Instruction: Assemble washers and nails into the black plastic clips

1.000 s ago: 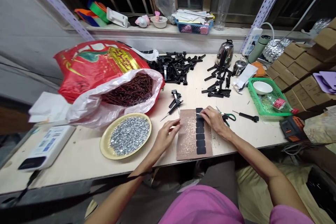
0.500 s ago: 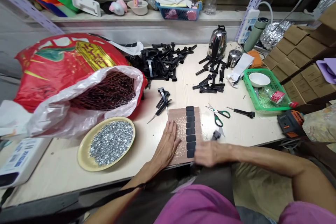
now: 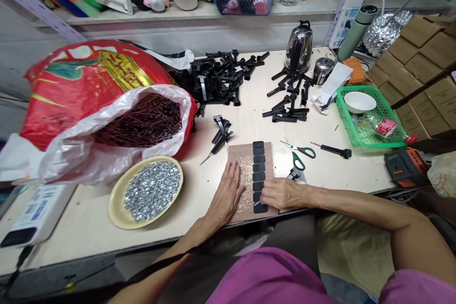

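At far left on the surface, a white box-shaped device with a dark front end. Behind, a red sack on its side, packed with thin dark-red rods showing at the mouth. In front of that mouth, a yellowish dish heaped with small silvery pieces. Farther right, at the back, a jumbled pile of black parts; nearer, a small bunch of thin-shafted tools.

Left hand: rests flat on the left part of a brown sheet at the near edge of the surface, fingers side by side. Down the sheet's right half, a column of rounded black pads. Right hand: stays clear of the left, curls round a slim tool, knobbed end behind the knuckles, thin tip over the nearest pad; touching or not, impossible to tell.

Toward the back, a smaller black cluster near a metal kettle. Closer in, green-handled scissors, then a black-handled tool pointing left. Farther right, a green basket holding a white bowl and a clear bottle. At far right, a black-and-orange block and stacked brown boxes.
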{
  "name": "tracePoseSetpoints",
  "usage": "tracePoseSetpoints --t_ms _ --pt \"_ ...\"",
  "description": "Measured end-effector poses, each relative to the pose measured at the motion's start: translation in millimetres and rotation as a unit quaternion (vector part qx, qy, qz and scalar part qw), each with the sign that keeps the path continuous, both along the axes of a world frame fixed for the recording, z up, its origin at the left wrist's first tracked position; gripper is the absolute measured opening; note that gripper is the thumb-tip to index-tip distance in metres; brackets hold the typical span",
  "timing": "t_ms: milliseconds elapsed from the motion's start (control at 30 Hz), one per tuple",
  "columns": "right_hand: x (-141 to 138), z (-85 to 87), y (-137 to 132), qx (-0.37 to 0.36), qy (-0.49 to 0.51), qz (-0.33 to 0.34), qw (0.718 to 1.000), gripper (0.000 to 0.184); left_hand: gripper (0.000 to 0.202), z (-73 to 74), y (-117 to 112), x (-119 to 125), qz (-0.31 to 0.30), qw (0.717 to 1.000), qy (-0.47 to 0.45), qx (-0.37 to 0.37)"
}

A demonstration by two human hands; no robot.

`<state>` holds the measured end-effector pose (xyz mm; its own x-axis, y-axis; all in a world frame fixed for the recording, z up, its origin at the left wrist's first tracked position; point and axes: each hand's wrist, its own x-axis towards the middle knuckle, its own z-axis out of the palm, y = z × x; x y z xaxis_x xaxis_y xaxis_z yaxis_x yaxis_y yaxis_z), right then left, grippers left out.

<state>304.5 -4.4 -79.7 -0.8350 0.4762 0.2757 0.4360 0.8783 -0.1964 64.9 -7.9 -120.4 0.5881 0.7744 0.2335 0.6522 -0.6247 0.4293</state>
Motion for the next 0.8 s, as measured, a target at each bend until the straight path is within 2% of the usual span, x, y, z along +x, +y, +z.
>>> tracePoseSetpoints --t_ms 67,133,200,300,533,633,700,800 --pt "1 0.9 -3 -0.004 0.008 -0.043 0.999 0.035 0.064 0.1 0 0 0.002 1.000 0.004 -0.003" --pt "7 1.5 15 -0.009 0.014 -0.138 0.990 0.036 0.063 0.3 0 0 0.002 1.000 0.006 -0.002" --pt "13 1.8 39 -0.005 0.008 -0.189 0.982 0.034 0.063 0.4 0 1 0.000 1.000 0.003 0.005" --pt "18 2.5 61 0.006 0.000 -0.202 0.979 0.033 0.062 -0.2 1 2 -0.001 1.000 -0.008 0.016" --pt "15 2.9 57 0.007 -0.017 -0.216 0.976 0.033 0.062 -4.2 3 2 0.001 1.000 0.000 0.016" --pt "13 1.1 47 0.011 -0.016 -0.181 0.983 0.036 0.061 -5.2 2 3 0.001 1.000 0.003 0.015" --pt "11 3.8 31 0.011 -0.010 -0.110 0.994 0.037 0.059 -5.1 1 4 0.002 1.000 0.002 0.022" --pt "4 19.3 -8 -0.014 0.015 -0.008 1.000 0.036 0.053 -0.7 5 3 0.004 0.999 0.003 0.043"
